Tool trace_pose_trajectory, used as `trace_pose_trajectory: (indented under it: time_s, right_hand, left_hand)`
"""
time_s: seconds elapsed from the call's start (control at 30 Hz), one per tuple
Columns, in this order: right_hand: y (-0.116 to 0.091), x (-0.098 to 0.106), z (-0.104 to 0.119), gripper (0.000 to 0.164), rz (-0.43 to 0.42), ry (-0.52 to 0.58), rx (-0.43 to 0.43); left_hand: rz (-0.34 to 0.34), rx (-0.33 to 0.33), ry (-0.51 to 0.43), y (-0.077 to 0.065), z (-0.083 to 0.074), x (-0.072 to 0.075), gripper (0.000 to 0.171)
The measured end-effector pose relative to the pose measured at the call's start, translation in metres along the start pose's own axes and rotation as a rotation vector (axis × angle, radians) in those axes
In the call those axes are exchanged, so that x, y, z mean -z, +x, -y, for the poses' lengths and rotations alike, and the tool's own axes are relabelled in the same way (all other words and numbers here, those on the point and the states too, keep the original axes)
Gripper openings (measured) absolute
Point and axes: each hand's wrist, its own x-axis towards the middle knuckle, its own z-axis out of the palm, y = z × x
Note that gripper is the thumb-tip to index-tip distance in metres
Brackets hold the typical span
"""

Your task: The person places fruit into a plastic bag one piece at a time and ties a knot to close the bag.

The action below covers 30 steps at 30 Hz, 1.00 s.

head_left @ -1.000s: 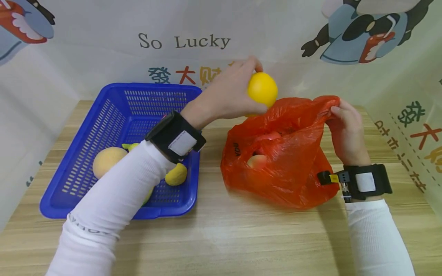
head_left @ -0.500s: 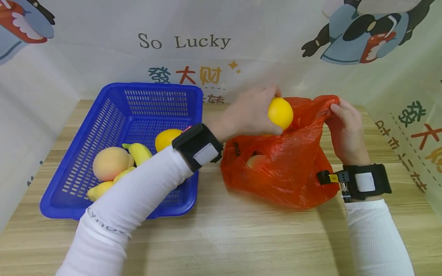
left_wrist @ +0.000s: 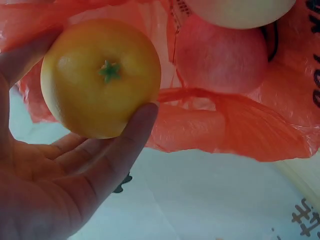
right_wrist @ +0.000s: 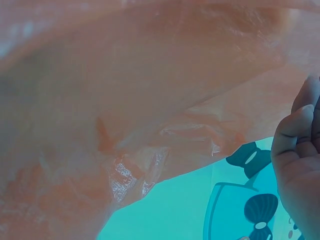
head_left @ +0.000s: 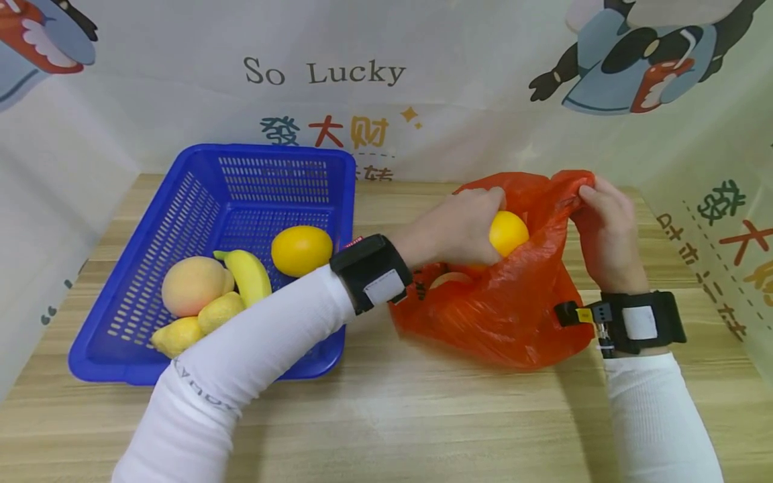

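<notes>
One round orange (head_left: pixel 509 233), clasped in the left hand (head_left: pixel 461 227), sits at the mouth of the red bag (head_left: pixel 501 322), whose right edge the right hand (head_left: pixel 606 231) pinches.

Fruit (head_left: pixel 250 276) lies in the basket (head_left: pixel 273 165), left of the bag (head_left: pixel 501 318), which seemingly holds more.

Yellow-orange fruit (left_wrist: pixel 90 95) with green star (left_wrist: pixel 109 71), red bag (head_left: pixel 495 322) with black print (head_left: pixel 421 289), blue basket (head_left: pixel 272 180), wood-grain tabletop (head_left: pixel 435 422)

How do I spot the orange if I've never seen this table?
Find the red plastic bag. At its opening, the left hand holds the orange. Its yellow-orange skin and green star-shaped mark set it apart from the pinkish fruit in the bag.
</notes>
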Motion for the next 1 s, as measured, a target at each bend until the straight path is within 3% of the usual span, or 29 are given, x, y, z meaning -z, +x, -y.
trace_pose_trajectory:
  time_s: [0.3, 0.43, 0.83, 1.0]
  right_hand:
    - [-0.002, -0.001, 0.001, 0.027, -0.038, -0.003, 0.002]
    - [-0.002, 0.001, 0.001, 0.028, -0.015, 0.014, 0.001]
    - [-0.003, 0.003, -0.001, 0.027, 0.002, 0.060, -0.001]
    - [-0.004, 0.004, -0.002, 0.027, -0.015, 0.065, 0.011]
  left_hand:
    - [0.045, -0.047, 0.020, 0.007, -0.006, -0.015, 0.050]
    - [0.083, -0.065, -0.002, 0.009, -0.006, -0.024, 0.050]
    - [0.137, -0.140, 0.056, 0.017, -0.006, -0.047, 0.037]
    - [0.160, -0.125, -0.012, 0.014, -0.007, -0.056, 0.043]
